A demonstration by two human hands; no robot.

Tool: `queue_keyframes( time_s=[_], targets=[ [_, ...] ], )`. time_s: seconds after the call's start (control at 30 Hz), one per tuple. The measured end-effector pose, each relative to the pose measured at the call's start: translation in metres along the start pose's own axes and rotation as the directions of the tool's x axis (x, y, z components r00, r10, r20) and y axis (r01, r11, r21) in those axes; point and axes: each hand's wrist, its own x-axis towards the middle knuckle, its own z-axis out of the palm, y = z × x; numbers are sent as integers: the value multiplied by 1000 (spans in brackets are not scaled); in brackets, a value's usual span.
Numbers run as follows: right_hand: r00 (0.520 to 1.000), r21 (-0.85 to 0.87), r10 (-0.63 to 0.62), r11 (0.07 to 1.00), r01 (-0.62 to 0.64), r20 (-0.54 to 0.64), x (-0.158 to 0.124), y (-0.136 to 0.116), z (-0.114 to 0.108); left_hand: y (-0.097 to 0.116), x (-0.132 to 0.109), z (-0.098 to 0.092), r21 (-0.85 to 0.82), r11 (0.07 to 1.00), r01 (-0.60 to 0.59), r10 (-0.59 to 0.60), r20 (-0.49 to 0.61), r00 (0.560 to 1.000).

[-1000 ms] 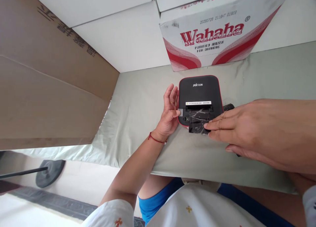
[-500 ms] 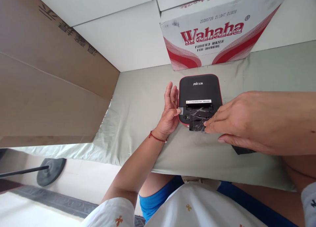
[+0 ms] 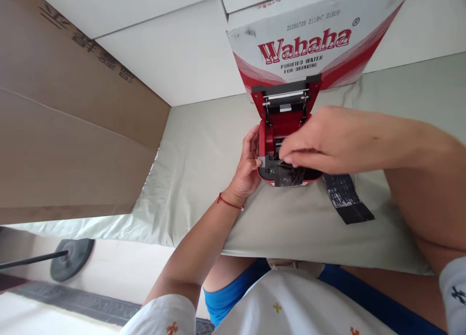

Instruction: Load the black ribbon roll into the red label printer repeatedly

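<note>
"Printer [image 3: 280, 131], where is it?"

"On the cloth-covered surface [image 3: 204, 150], near its front edge. Its lid [image 3: 286, 90] stands open at 12 o'clock, tipped back against the Wahaha carton [image 3: 302, 48], and the red inside shows."

"Left hand [image 3: 247, 167]?"

"At 9 o'clock of the printer, touching its side wall. The fingers [image 3: 251, 143] are loosely curved and lie along the red wall. The thumb presses a grey tab [image 3: 262, 161] at the front-left corner. It grips nothing, just rests against the body. A red thread bracelet [image 3: 229, 202] circles the wrist."

"And the right hand [image 3: 327, 141]?"

"It reaches in from 3 o'clock, across the open bay. The fingers [image 3: 291, 155] are stretched out close together and point toward 9 o'clock, their tips over the front of the bay, just beside the left thumb. Whether they pinch anything I cannot tell, because the hand hides what is under it."

"Anything at the mouth of the printer?"

"A piece of black film [image 3: 289, 178] hangs at 6 o'clock, right below the right fingertips. Touching or not, I cannot say."

"Loose things nearby?"

"A black strip [image 3: 347, 199] with pale marks lies flat on the cloth at 4 o'clock, apart from both hands. A brown cardboard sheet [image 3: 73, 131] leans at far 9 o'clock."
</note>
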Motion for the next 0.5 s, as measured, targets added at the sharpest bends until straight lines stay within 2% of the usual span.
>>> queue_keyframes(
  time_s=[0.1,0.17,0.3,0.5],
  targets=[
    [967,-98,251,962,-254,-42,28,3,7,2,1,3,-10,1000,9,-9,1,1000],
    [941,-127,335,932,-340,-55,38,9,15,2,1,4,-24,1000,4,-4,-2,1000],
    [936,-144,352,925,-351,-20,43,16,24,1,2,6,-29,1000,-3,3,-14,1000],
    [894,-273,447,866,-419,43,45,6,20,2,3,7,-34,999,3,-3,-10,1000]
  ],
)
